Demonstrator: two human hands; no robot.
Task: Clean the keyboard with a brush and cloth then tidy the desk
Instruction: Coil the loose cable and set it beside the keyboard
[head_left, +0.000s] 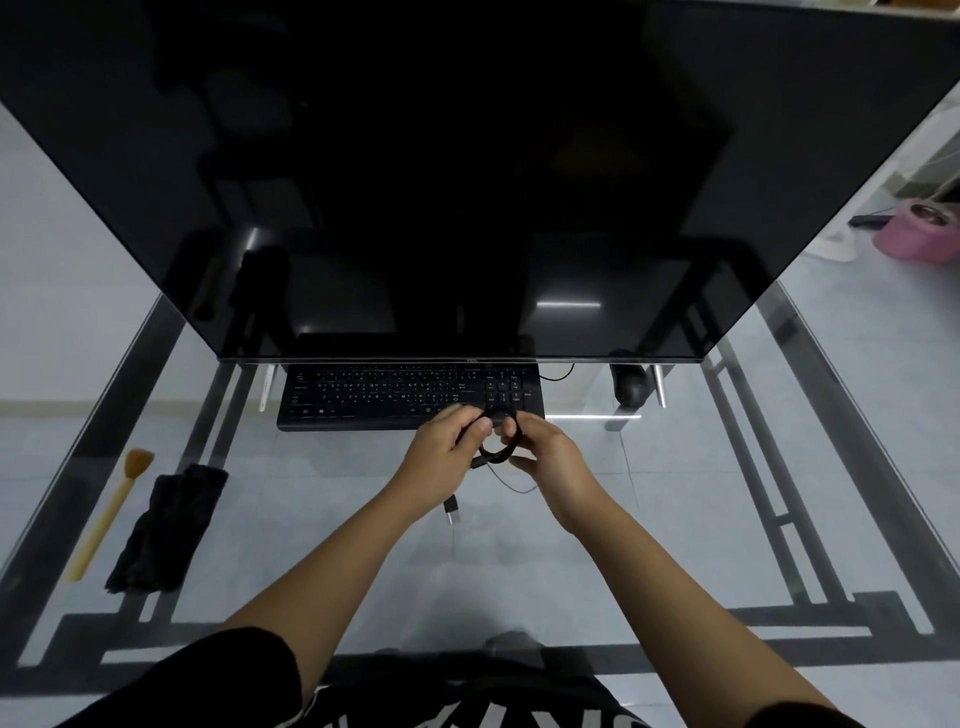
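1. Position: both hands are raised just in front of the right end of the keyboard (374, 400), over the glass desk (311, 545) and below the dark monitor (467, 182).
2. Left hand (441, 457): fingers curled, thumb and forefinger pinching the left side of a small coil of black cable (493, 457).
3. Right hand (550, 457): fingers curled round the right side of the same coil. Its thumb is partly hidden.
4. Cable: wound in a tight loop between the hands. The plug (452, 508) hangs free below the left hand. A thin slack length trails in an arc beneath the hands; where it runs on cannot be told.
5. Task items: the keyboard lies under the monitor's lower edge. The brush (111, 512) and cloth (166, 530) lie side by side at the desk's left, well apart from the hands, neither held. The mouse (631, 387) sits right of the keyboard.
6. Assessment: the step in hand appears to be winding the cable, part of tidying. Whether the keyboard is clean cannot be confirmed.
7. Recommendation: use the left pinch as a fixed anchor and let the right hand lay each turn onto the loop at the same size. Take up the trailing slack gradually. Avoid a sharp bend at the plug. Secure the final turn, or the coil is likely to spring open once set down.
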